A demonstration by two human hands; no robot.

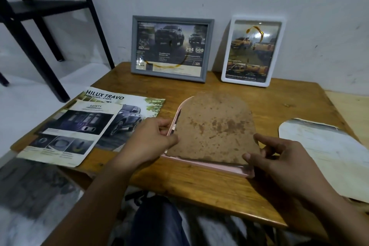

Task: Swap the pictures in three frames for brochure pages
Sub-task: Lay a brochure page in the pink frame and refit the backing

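A pink frame [209, 164] lies face down in the middle of the wooden table [279, 102], with a stained brown backing board [213, 124] on top of it. My left hand [151, 140] pinches the frame's left edge beside the board. At the board's near right corner my right hand [279, 158] rests, thumb and fingers curled at the edge. A grey frame [171, 49] and a white frame [252, 51] lean on the wall, each showing a truck brochure page. Brochure pages [79, 126] lie at the left.
A loose white sheet with rounded corners [327, 156] lies at the table's right side. Black furniture legs [36, 32] stand at the far left on the floor. The table's near edge runs just in front of my arms.
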